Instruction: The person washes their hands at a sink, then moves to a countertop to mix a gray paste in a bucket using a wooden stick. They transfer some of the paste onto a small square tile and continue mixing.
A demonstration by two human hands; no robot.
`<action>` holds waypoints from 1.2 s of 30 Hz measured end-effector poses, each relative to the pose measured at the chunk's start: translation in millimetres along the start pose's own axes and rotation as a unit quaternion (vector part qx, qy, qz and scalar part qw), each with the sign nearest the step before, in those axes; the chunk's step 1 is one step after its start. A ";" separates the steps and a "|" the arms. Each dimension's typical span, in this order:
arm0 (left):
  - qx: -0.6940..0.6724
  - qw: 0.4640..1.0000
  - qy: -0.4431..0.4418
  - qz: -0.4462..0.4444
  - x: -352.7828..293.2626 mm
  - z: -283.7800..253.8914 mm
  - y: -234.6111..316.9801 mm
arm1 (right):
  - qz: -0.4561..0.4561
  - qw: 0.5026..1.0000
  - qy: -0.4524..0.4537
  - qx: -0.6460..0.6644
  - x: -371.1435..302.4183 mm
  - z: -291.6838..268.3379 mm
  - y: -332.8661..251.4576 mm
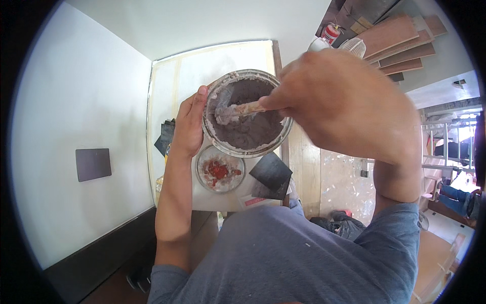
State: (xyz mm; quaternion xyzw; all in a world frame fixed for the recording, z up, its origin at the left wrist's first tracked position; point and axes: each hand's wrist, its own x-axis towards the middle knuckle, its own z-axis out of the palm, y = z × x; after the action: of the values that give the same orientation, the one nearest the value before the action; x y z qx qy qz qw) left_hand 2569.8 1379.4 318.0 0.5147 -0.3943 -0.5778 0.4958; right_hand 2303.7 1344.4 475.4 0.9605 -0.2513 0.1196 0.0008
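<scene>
A round metal can (247,151) with a putty-crusted rim is tilted so that its mouth faces me. Grey-brown paste (253,130) fills the part I can see inside. My left hand (191,124) grips the can's left side, thumb up near the rim. Over the can's right edge, my right hand (329,96) is closed around a paste-smeared wooden stick (249,107). The stick's far end sits in a pale, whitish lump (226,114) inside the can. Below the can, a clear round lid or dish (242,183) holds orange-red and whitish smears.
Black sheets (272,175) lie right of the dish, more (164,138) beyond my left forearm. The white table (202,199) stands against walls. A dark switch plate (93,164) is on the left wall. Planks (390,38), a fire extinguisher (331,33) and a ladder (445,144) are rightward.
</scene>
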 end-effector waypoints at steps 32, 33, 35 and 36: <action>0.044 0.998 0.011 0.034 7.0 -8.7 -11.5 | 0.115 0.978 -0.158 0.078 20.0 -5.9 -7.6; 0.036 0.999 -0.001 0.032 6.7 -7.3 -10.8 | 0.108 0.980 -0.148 0.079 17.6 -5.7 -6.9; 0.016 0.999 -0.012 0.030 8.4 -2.9 -11.7 | 0.088 0.984 -0.128 0.083 13.5 -2.4 -4.1; 0.004 1.000 -0.007 0.031 9.1 -2.8 -13.9 | 0.090 0.985 -0.126 0.081 13.2 0.4 -3.7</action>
State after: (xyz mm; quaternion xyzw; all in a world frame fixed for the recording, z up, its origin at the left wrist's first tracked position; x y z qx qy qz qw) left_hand 2570.5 1373.3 302.3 0.5002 -0.4156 -0.5645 0.5084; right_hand 2316.7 1341.2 478.3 0.9383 -0.3240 0.0172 -0.1194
